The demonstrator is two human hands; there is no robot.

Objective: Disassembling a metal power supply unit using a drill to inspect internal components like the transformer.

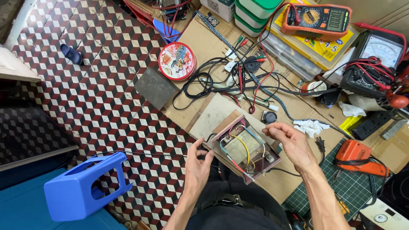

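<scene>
At the far left a blue plastic stool (81, 187) lies tipped on its side on the patterned tile floor (98, 98), well apart from the work. A dark slipper (70, 54) sits farther up the tiles.

The person's left hand (198, 164) comes up from below, palm turned inward, its fingers closed on the near-left corner of a transformer board (243, 147). That board sits in front of the person, over the lap and the edge of the flattened cardboard (204, 42). It is tilted, its long axis running from upper left to lower right, with the wired face turned up toward the head camera; yellow, blue and red leads loop across the pale block in its middle.

Beyond it, a grey square pad (155, 87) and a round red tin (177, 61) lie near each other, then a tangle of black and red wires (230, 81) spreads over the cardboard. A small round black part (269, 117) rests just beside the board's far edge.

The right hand (292, 142) reaches in from the lower right, wrist bent, thumb and forefinger pinched narrow over the board's upper right edge; whether they grip a wire I cannot tell.

Farther right lie crumpled white tissue (311, 127), an orange power tool (358, 156) on a green cutting mat (341, 187), and up top an orange multimeter (317, 19) and a black analogue meter (372, 59).
</scene>
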